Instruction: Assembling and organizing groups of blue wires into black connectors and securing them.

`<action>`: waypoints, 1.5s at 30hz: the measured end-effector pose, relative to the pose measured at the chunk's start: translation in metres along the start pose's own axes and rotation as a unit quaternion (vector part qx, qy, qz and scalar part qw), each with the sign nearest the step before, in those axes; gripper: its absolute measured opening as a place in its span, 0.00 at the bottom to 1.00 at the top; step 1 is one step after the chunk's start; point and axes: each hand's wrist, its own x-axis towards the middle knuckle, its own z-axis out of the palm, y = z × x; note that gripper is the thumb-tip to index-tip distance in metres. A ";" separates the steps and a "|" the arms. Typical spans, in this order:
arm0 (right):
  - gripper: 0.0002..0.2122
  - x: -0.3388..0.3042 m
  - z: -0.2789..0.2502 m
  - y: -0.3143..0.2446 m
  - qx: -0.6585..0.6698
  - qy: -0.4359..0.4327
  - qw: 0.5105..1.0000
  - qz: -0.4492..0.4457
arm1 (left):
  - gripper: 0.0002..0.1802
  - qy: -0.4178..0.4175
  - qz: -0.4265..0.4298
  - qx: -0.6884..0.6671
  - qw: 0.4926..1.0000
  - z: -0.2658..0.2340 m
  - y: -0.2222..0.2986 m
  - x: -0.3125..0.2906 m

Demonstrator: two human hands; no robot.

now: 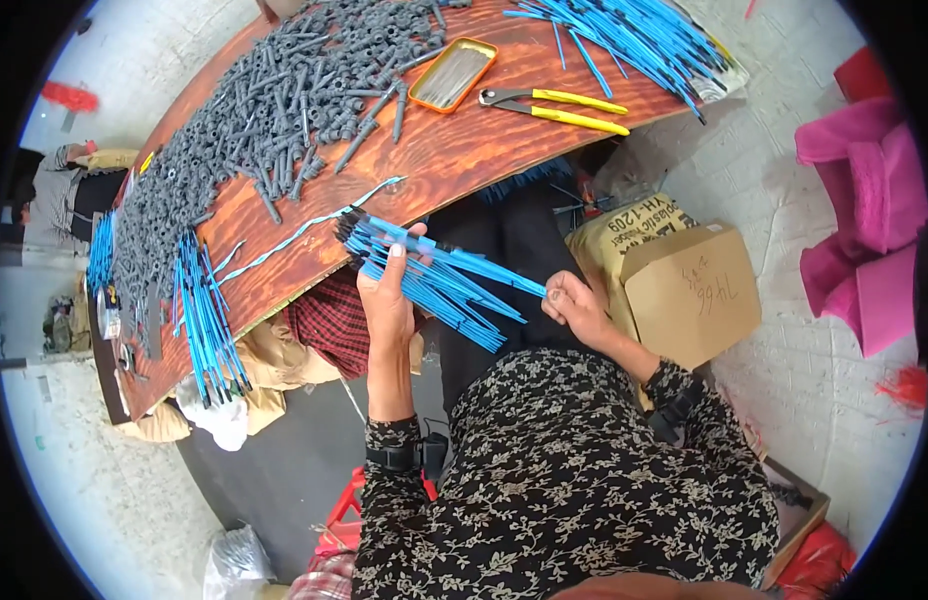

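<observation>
Over my lap, my left hand (389,280) is closed round a bundle of thin blue rods (449,290) with black tips. The tips gather at the table's edge, and the other ends fan out to the right. With its fingers pinched, my right hand (576,308) grips the far ends of a few of these rods. Just beyond my left hand, a twisted blue-and-white tie (304,232) lies on the wooden table (424,170). A large heap of grey plastic tube-like parts (284,100) covers the table's left and far side.
Yellow-handled pliers (574,108) and a small yellow-rimmed tin (454,75) of thin pins lie on the table. More blue rods are piled at the far right (634,35) and in a bundle at the left (202,310). A cardboard box (694,295) stands to my right.
</observation>
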 end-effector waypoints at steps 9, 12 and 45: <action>0.11 0.001 0.003 0.003 -0.087 0.060 0.994 -0.027 | 0.12 0.018 -0.040 0.098 0.994 0.001 0.005 -0.002; 0.12 0.000 0.006 -0.001 -0.122 0.077 0.988 -0.046 | 0.13 0.074 -0.068 0.111 0.989 0.003 0.008 -0.002; 0.27 0.088 0.065 -0.078 -0.268 -0.253 0.912 -0.183 | 0.24 -0.157 -0.145 0.016 0.977 0.034 0.029 -0.041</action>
